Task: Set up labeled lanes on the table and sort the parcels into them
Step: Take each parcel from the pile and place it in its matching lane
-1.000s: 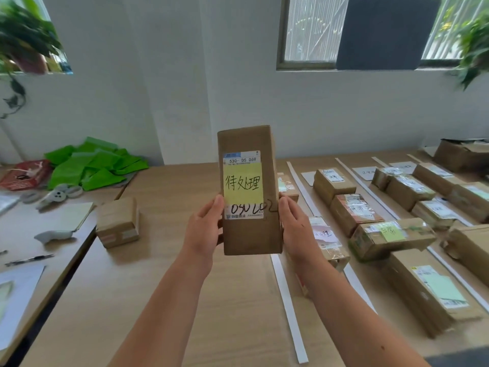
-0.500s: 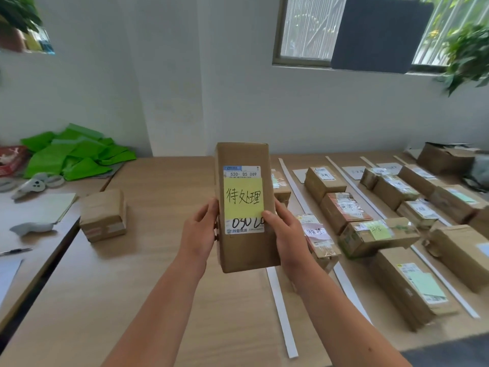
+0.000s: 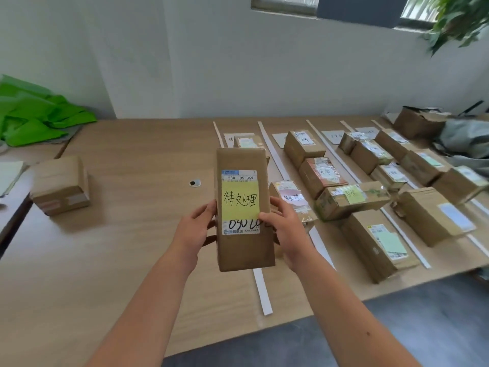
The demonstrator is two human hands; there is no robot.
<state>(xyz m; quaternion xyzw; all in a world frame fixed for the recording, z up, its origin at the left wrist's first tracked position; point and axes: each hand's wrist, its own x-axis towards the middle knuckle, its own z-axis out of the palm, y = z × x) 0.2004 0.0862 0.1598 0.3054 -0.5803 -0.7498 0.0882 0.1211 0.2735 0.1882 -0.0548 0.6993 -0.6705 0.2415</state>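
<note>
a tall brown cardboard parcel point(image 3: 243, 245) stands upright above the wooden bench point(image 3: 127, 234), the left hand point(image 3: 194, 231) and right hand point(image 3: 289, 231) grasping its long sides with curled fingers point(image 3: 203, 211). the white paper lane strips point(image 3: 260, 290) lie to its right, nearer the right hand.

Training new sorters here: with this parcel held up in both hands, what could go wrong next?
The yellow note covers part of the printed label on the held parcel, so it might be misread. Setting it down could knock the white strip or the pink-noted parcel beside the right hand.
</note>
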